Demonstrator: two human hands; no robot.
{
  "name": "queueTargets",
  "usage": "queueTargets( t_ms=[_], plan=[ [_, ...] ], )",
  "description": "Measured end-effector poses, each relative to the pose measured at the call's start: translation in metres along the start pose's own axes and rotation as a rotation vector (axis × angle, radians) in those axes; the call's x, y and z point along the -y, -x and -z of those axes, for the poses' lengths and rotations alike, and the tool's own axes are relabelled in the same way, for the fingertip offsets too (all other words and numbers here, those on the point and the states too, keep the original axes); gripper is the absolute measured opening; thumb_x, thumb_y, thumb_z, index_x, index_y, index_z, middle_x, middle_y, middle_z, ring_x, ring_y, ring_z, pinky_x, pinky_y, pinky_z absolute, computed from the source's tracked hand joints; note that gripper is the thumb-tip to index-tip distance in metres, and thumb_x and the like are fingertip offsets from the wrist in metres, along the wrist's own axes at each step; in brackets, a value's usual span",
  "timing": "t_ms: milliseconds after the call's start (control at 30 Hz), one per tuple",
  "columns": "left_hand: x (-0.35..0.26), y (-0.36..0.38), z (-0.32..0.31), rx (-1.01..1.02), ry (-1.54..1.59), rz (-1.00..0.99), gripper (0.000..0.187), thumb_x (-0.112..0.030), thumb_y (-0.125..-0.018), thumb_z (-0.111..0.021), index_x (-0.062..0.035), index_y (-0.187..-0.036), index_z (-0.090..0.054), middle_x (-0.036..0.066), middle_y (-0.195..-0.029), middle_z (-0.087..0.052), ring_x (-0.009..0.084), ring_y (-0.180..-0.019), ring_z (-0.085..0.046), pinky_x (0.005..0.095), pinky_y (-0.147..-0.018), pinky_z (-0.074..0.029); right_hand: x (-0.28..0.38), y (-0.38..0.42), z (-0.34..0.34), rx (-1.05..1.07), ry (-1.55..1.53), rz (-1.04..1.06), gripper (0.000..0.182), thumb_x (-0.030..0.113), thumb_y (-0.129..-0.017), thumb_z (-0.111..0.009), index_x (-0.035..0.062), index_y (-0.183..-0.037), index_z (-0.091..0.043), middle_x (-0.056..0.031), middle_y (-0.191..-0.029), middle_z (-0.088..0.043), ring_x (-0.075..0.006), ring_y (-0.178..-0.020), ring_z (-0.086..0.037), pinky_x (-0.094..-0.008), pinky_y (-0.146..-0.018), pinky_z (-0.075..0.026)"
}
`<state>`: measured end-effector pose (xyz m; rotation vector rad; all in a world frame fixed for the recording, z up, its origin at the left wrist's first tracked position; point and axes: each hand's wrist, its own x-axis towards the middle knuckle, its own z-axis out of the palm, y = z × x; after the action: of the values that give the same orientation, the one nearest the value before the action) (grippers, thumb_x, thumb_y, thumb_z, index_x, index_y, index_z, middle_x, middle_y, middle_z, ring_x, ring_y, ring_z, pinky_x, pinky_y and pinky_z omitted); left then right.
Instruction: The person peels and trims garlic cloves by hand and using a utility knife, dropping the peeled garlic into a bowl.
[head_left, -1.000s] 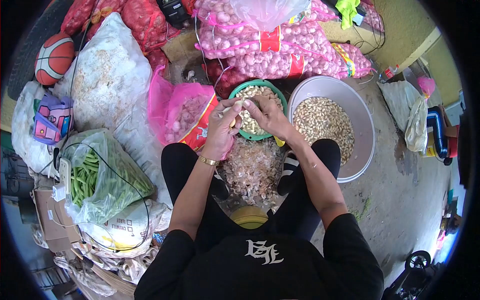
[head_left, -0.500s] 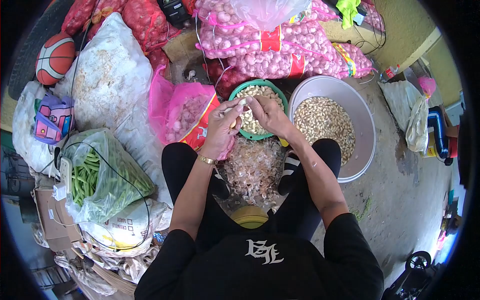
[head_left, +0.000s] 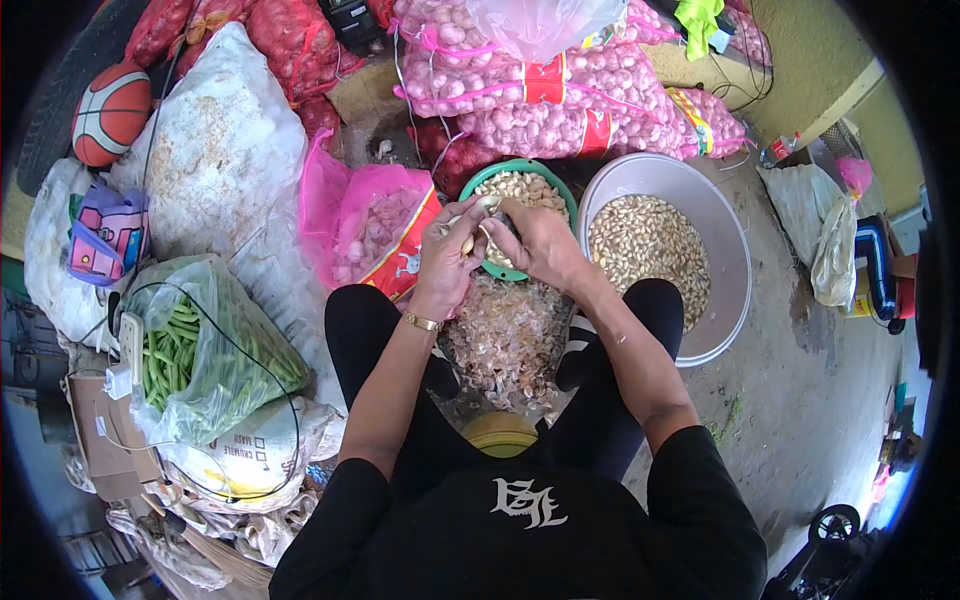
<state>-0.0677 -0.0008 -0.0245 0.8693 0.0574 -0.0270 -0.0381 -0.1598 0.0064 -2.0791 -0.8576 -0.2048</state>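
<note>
My left hand is closed around garlic cloves, with a pale clove between its fingertips and a tan one lower in the palm. Against that clove rest the bent fingers of my right hand; whether they grip anything is hidden. Both hands are above the near edge of a green basket of peeled cloves. Beneath them a heap of garlic skins lies between my feet. An open pink mesh bag of garlic stands left of my left hand.
A large pale tub of cloves in liquid is right of the basket. Stacked garlic sacks lie beyond. On the left are a bag of green beans, white sacks, a cable and a basketball.
My right hand has turned, its fingers more curled over the clove. My left hand has shifted slightly, and the tan clove in its palm shows more.
</note>
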Motion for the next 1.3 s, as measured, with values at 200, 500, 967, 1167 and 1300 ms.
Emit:
queueTargets(
  t_ms=[200,500,967,1167,1300],
  plan=[
    [-0.007,0.002,0.004,0.041,0.181,0.108,0.025,-0.017,-0.092,-0.063,-0.0048,-0.114,-0.060,0.000,-0.083,-0.061,0.0048,-0.058,-0.048,0.0161,-0.042,-0.033,-0.002,-0.003,0.005,-0.203,-0.201,-0.035,0.036,0.030,-0.085,-0.072,-0.0010,-0.099,-0.061,-0.0128,-0.074,-0.064,-0.0199,-0.067,-0.062,-0.0339,-0.064,-0.049],
    [-0.001,0.006,-0.002,0.029,0.090,0.227,0.026,-0.022,-0.095,-0.060,-0.0059,-0.115,-0.058,-0.001,-0.085,-0.057,0.0053,-0.054,-0.048,0.0159,-0.038,-0.034,-0.001,-0.008,0.008,-0.114,-0.626,-0.311,0.022,0.021,-0.090,-0.068,-0.0003,-0.094,-0.064,-0.0026,-0.078,-0.064,-0.0069,-0.071,-0.056,-0.0239,-0.066,-0.047],
    [-0.006,0.001,0.006,0.099,0.108,0.311,0.028,-0.020,-0.094,-0.060,-0.0059,-0.118,-0.056,0.002,-0.087,-0.059,0.0051,-0.054,-0.048,0.0141,-0.038,-0.032,-0.003,-0.010,0.013,-0.101,-0.592,-0.252,0.015,0.013,-0.087,-0.071,0.0010,-0.093,-0.064,0.0009,-0.085,-0.060,-0.0063,-0.078,-0.056,-0.0226,-0.070,-0.046],
    [-0.003,-0.003,0.007,0.054,0.172,0.301,0.027,-0.019,-0.095,-0.059,-0.0048,-0.118,-0.056,0.000,-0.081,-0.055,0.0062,-0.055,-0.049,0.0139,-0.037,-0.031,-0.015,-0.009,0.003,-0.137,-0.299,-0.001,0.016,0.004,-0.079,-0.075,0.0010,-0.091,-0.064,-0.0031,-0.085,-0.063,-0.0113,-0.081,-0.058,-0.0272,-0.074,-0.045],
    [-0.007,0.000,0.006,0.048,0.170,0.312,0.029,-0.021,-0.094,-0.062,-0.0024,-0.116,-0.058,-0.001,-0.078,-0.055,0.0061,-0.055,-0.049,0.0147,-0.040,-0.030,-0.013,-0.009,0.007,-0.093,-0.311,-0.013,0.017,0.001,-0.078,-0.074,0.0001,-0.091,-0.063,-0.0058,-0.085,-0.063,-0.0161,-0.081,-0.059,-0.0296,-0.075,-0.045]
  ],
)
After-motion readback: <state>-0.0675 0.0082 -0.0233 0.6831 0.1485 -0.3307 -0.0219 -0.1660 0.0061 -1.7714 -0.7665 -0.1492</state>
